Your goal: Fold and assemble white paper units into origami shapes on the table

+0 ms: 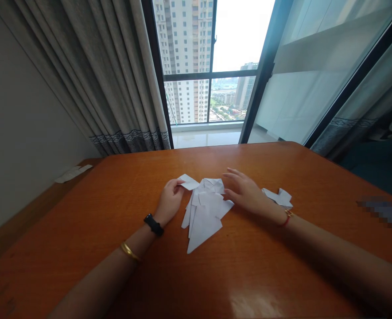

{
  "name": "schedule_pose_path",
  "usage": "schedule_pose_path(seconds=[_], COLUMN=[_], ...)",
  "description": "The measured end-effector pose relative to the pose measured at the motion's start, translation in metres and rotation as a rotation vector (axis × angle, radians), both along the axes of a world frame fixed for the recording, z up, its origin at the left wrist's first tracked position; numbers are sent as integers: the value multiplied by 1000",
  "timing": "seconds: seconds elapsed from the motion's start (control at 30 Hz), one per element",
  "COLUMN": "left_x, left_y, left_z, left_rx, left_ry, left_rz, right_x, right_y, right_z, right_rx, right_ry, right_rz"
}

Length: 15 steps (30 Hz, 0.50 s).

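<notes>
My left hand [169,199] pinches a small folded piece of white paper [188,182] between thumb and fingers, just above the table. Beside it lies a pile of folded white papers [205,217], overlapping, with a long pointed one on top. At the pile's right edge my right hand [244,190] is held with its fingers apart and nothing in them. Whether its fingertips touch the papers I cannot tell. Another folded white paper [284,198] lies just beyond my right wrist, partly hidden by it.
All this is on a glossy orange-brown wooden table [129,274]. White paper strips [72,173] lie on a ledge at the far left. A blurred, pixelated object [386,212] is at the right edge. Grey curtains [116,88] and a window stand behind the table.
</notes>
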State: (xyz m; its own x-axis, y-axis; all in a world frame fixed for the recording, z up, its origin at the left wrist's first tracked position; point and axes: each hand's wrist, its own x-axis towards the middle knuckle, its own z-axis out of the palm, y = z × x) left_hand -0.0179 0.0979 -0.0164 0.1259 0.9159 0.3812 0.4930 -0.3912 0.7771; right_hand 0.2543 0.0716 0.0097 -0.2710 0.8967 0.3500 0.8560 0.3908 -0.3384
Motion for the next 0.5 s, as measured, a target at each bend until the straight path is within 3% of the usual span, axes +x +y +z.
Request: schedule_pose_path(seconds=[0.13, 0.2, 0.27, 0.37, 0.5], left_x=[-20, -21, -15, 1, 20], left_y=[-2, -9, -21, -39, -60], left_z=[1, 3, 5, 8, 14], left_rx=[-63, -98, -116, -100, 6], left_ry=[74, 161, 235, 317, 342], left_rz=[22, 39, 16, -119, -244], right_x=[74, 102, 113, 98, 45], right_y=[-3, -3, -1, 5, 7], right_z=[-8, -16, -21, -22, -5], right_rx=[-137, -274, -290, -252, -255], right_ry=[-283, -314, -271, -11, 372], right_rz=[-434, -506, -477, -340, -195])
